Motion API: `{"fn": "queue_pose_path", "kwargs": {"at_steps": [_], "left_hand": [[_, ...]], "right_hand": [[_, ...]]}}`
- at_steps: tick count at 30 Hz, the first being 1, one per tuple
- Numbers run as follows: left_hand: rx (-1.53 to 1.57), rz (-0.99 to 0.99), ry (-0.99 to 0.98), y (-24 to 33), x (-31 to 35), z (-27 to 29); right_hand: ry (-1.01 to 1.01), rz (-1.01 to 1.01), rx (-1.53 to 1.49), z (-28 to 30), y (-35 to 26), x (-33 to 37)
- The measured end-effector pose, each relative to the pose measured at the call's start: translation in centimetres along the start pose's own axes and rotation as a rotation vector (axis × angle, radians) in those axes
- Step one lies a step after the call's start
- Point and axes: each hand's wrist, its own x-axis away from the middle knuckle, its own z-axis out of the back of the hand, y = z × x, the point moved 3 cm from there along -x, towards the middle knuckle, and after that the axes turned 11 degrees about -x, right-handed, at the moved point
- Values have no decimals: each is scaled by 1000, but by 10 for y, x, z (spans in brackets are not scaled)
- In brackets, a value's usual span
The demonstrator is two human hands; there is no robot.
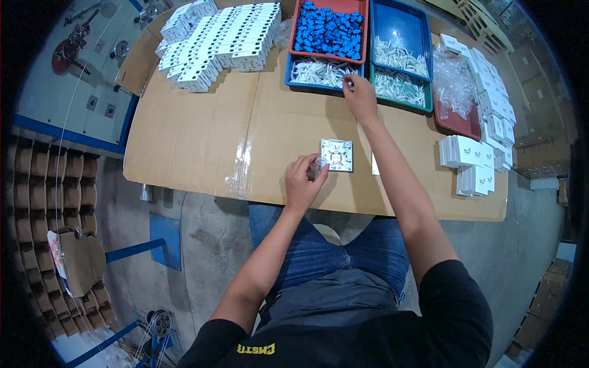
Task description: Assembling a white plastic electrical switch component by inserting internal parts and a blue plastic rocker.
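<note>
Two hands are working over a table covered in brown cardboard sheet [196, 141], which fills the upper middle of the frame. One square white plastic plate [337, 154], moulded with ribs and holes, is lying flat just right of centre, and the left hand [302, 178] is curling its fingers beside the plate's left edge, pinching a small clear piece [317, 167] (too small to tell what kind). The left forearm is rising from the lower edge, bent at the elbow. The right arm is stretching straight up the frame, and the right hand [359, 97] is reaching to the rim of a blue tray [288, 72] at the upper centre, its fingertips closing on something small at the tray's edge; I cannot tell whether they have hold of it. Four trays are showing: a red one [367, 30] heaped with small blue plastic blocks [328, 30], the blue one under it holding thin white pins [319, 72], a second blue tray [400, 24] stacked on a green one [402, 101], both holding more white pins. Rows of white rectangular housings [221, 40] are lying in the upper left, too many to count. Stacks of white boxes [469, 161] are standing at the right edge, near a crumpled clear bag [453, 80].
</note>
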Motion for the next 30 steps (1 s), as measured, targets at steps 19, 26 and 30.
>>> {"fn": "queue_pose_path", "kwargs": {"at_steps": [19,26,30], "left_hand": [[-85,-56,-16,3,-4,3],[-89,-51,-22,6,-5,0],[-92,-50,-20,0,-3,0]], "right_hand": [[-324,-72,196,-60,23,-30],[-256,33,268,-74,15,-40],[-354,79,330,-83,2,-39]]}}
